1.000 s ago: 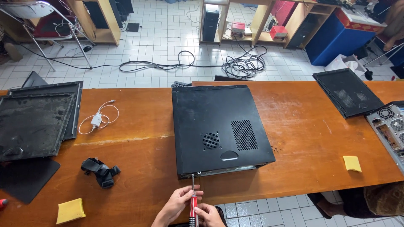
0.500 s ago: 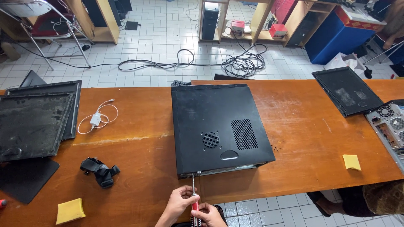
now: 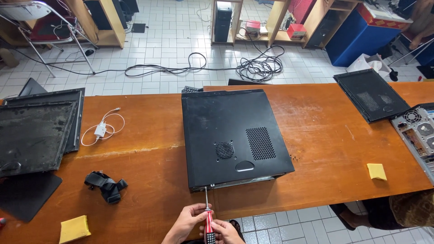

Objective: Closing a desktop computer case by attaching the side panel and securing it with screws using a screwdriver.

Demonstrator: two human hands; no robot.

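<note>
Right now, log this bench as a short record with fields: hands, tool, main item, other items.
hands: left hand and right hand both hold the screwdriver
tool: red-handled, shaft tip at the near edge of the case
main item: black computer case lying flat on the table
other items: yellow sponge, second sponge, black strap, white charger, dusty side panels

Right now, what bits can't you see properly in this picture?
- Head view: the screw at the screwdriver tip is too small to make out on the black computer case edge.
- Left hand and right hand are partly cut off by the bottom edge.
- The opened case runs off the right edge.
- The case's inside is hidden by its own cover.
</note>
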